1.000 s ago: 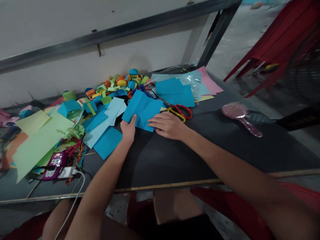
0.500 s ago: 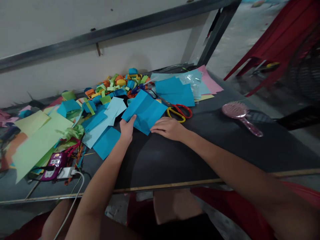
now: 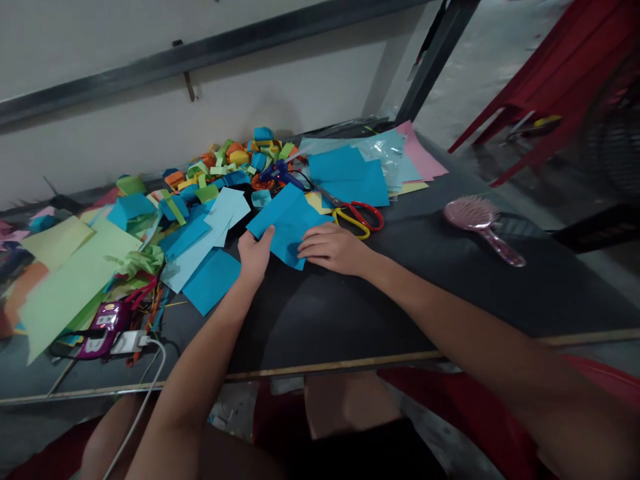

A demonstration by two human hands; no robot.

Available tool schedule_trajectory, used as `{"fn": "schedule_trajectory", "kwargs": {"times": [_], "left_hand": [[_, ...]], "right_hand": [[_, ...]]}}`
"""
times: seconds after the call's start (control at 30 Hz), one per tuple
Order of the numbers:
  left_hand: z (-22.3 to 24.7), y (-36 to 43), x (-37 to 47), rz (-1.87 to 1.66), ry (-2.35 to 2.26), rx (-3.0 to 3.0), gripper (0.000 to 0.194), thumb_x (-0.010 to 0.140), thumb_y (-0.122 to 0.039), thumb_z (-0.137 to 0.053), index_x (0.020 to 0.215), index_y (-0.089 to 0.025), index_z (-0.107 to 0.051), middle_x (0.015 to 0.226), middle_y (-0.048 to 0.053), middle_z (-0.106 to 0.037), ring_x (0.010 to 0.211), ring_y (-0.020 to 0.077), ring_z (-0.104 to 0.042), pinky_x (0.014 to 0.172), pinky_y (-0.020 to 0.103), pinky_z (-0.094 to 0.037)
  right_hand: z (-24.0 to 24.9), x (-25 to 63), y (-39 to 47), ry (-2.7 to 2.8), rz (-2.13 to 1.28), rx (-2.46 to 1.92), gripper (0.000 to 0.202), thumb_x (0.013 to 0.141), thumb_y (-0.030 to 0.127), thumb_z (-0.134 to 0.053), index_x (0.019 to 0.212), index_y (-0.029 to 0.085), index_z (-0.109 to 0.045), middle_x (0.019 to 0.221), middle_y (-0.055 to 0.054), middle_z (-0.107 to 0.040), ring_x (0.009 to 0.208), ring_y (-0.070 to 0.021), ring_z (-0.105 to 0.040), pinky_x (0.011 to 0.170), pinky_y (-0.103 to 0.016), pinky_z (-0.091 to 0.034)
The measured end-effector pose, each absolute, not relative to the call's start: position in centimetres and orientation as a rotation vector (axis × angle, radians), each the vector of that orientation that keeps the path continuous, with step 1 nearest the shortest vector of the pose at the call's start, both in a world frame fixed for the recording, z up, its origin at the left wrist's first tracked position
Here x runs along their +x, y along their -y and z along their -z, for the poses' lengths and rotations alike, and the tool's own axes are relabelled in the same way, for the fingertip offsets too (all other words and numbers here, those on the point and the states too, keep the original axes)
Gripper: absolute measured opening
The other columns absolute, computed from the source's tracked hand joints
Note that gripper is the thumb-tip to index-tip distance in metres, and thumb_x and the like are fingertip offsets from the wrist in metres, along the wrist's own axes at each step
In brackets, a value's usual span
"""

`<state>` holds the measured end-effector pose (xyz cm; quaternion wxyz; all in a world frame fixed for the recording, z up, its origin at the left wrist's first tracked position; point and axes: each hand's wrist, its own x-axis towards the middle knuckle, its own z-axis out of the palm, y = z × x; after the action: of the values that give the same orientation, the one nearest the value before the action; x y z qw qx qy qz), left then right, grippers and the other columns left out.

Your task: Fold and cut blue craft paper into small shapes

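A creased sheet of blue paper (image 3: 286, 223) is held between my two hands above the dark table. My left hand (image 3: 256, 253) pinches its left lower edge, thumb on top and fingers underneath. On the right side, my right hand (image 3: 335, 250) grips the paper's edge with its fingers bent over it; the thumb is hidden. Just behind my right hand lie scissors (image 3: 367, 217) with red and yellow handles. To the left of my left hand rest pale blue paper strips (image 3: 225, 217) and another blue sheet (image 3: 213, 280).
A heap of small folded paper pieces (image 3: 230, 163) and a blue glue gun (image 3: 283, 173) lie toward the wall. Green sheets (image 3: 75, 287) and a purple power strip (image 3: 107, 327) are on the left. A pink hairbrush (image 3: 480, 223) lies right, near a red chair (image 3: 550, 93).
My right hand has shifted slightly left and over the paper's right edge, its fingers more spread. The paper now curves more and shows less of its right side. The view has moved a little.
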<state>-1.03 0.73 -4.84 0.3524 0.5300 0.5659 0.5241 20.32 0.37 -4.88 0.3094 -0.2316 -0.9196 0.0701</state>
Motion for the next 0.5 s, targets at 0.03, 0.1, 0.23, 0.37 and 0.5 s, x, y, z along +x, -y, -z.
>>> {"fn": "schedule_trajectory", "kwargs": {"times": [0.03, 0.1, 0.23, 0.37, 0.5], "left_hand": [[4.7, -1.0, -1.4, -1.347, -1.486, 1.391, 0.02, 0.08, -0.039, -0.066, 0.081, -0.019, -0.061, 0.071, 0.003, -0.06, 0.065, 0.0161, -0.058, 0.056, 0.028, -0.046], [4.5, -1.6, -2.4, -1.369, -1.521, 1.563, 0.033, 0.076, -0.033, -0.069, 0.105, -0.02, -0.062, 0.105, 0.01, -0.067, 0.093, 0.0228, -0.064, 0.071, 0.032, -0.053], [4.2, -2.4, -3.9, -1.298, -1.472, 2.176, 0.024, 0.075, -0.031, -0.069, 0.097, -0.022, -0.07, 0.126, 0.011, -0.062, 0.121, 0.0282, -0.055, 0.097, 0.044, -0.049], [4.3, -2.2, -3.7, -0.836, -1.111, 2.546, 0.014, 0.082, -0.032, -0.062, 0.082, -0.025, -0.074, 0.117, 0.006, -0.069, 0.12, 0.0261, -0.057, 0.104, 0.047, -0.044], [4.1, -1.7, -3.2, -0.621, -1.103, 2.651, 0.015, 0.082, -0.033, -0.062, 0.084, -0.026, -0.075, 0.118, 0.006, -0.07, 0.121, 0.03, -0.056, 0.102, 0.052, -0.041]], "right_hand": [[4.9, 20.4, -0.5, 2.455, -0.237, -0.615, 0.021, 0.093, 0.026, -0.054, 0.095, 0.024, -0.075, 0.096, -0.004, -0.075, 0.104, -0.025, -0.063, 0.087, -0.041, -0.046], [4.8, 20.7, -0.8, 2.511, -0.383, -0.631, 0.022, 0.093, 0.027, -0.054, 0.093, 0.025, -0.076, 0.096, -0.004, -0.075, 0.1, -0.0231, -0.064, 0.087, -0.039, -0.047], [5.1, 21.3, -1.4, 2.528, -0.665, -0.616, 0.022, 0.092, 0.033, -0.056, 0.093, 0.026, -0.077, 0.102, -0.005, -0.072, 0.096, -0.02, -0.064, 0.085, -0.036, -0.049], [5.5, 21.7, -1.9, 2.454, -0.778, -0.67, 0.021, 0.088, 0.04, -0.061, 0.088, 0.026, -0.077, 0.098, -0.005, -0.073, 0.092, -0.0205, -0.065, 0.085, -0.036, -0.048], [5.7, 21.6, -2.1, 2.309, -0.795, -0.925, 0.022, 0.084, 0.04, -0.064, 0.077, 0.024, -0.077, 0.082, -0.005, -0.073, 0.077, -0.0206, -0.064, 0.072, -0.034, -0.046]]}}
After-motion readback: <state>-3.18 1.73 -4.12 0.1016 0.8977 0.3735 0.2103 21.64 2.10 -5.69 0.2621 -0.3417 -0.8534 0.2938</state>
